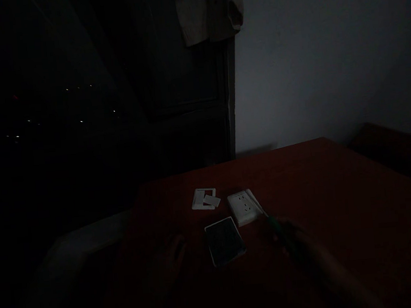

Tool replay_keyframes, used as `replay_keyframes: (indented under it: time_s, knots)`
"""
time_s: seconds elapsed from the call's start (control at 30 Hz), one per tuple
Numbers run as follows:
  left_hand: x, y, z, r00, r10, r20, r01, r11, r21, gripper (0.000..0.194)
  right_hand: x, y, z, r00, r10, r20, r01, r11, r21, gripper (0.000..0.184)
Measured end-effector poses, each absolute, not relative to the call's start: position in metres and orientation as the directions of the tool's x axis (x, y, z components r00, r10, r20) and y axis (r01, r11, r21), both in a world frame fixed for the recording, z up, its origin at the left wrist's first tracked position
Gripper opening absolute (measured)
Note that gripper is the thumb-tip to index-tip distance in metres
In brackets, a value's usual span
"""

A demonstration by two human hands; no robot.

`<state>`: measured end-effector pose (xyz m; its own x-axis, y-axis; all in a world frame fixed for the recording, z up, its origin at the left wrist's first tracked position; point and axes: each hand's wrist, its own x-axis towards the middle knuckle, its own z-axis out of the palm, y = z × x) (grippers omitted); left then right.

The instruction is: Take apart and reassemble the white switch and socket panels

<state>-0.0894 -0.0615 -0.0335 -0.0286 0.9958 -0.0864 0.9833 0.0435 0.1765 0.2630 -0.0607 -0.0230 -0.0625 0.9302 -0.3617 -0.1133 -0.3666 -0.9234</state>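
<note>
The room is very dark. On a reddish-brown table [339, 200] lie a white wall socket [243, 206], a white frame plate [202, 199] with a small white piece [212, 201] on it, and a dark-faced square panel with a white rim [224, 241]. My right hand [288, 238] is blurred and grips a green-handled screwdriver [271, 222] whose tip points at the socket's right edge. My left hand [173, 257] rests on the table just left of the dark panel; its fingers are hard to make out.
A pale wall [327, 66] stands behind the table, with a dark door or cabinet [186, 103] to its left and a light garment [207, 10] hanging at the top. Small lights [66, 89] dot the black area at left. A dark object [392, 147] sits at right.
</note>
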Motion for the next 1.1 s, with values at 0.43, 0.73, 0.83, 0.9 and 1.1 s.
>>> replay_keyframes:
  time_s: [0.43, 0.73, 0.83, 0.9, 1.1]
  knots:
    - [-0.056, -0.068, -0.026, 0.035, 0.997, 0.074, 0.846, -0.069, 0.529, 0.034, 0.238, -0.054, -0.041, -0.096, 0.949, -0.301, -0.134, -0.312, -0.94, 0.038]
    - [-0.01, -0.067, -0.016, 0.241, 0.968, -0.068, 0.826, -0.168, 0.537, 0.083, 0.229, -0.055, -0.043, -0.087, 0.966, -0.244, -0.037, -0.247, -0.968, 0.046]
    - [-0.008, -0.067, -0.017, 0.236, 0.971, -0.036, 0.838, -0.185, 0.513, 0.072, 0.228, -0.056, -0.042, -0.088, 0.97, -0.226, -0.013, -0.228, -0.974, 0.046]
    - [-0.01, -0.068, -0.02, 0.241, 0.97, -0.017, 0.834, -0.198, 0.515, 0.071, 0.227, -0.057, -0.04, -0.091, 0.975, -0.203, -0.002, -0.204, -0.979, 0.045]
    - [-0.012, -0.07, -0.03, 0.252, 0.968, 0.019, 0.786, -0.216, 0.579, 0.075, 0.223, -0.059, -0.035, -0.106, 0.974, -0.202, 0.038, -0.199, -0.979, 0.04]
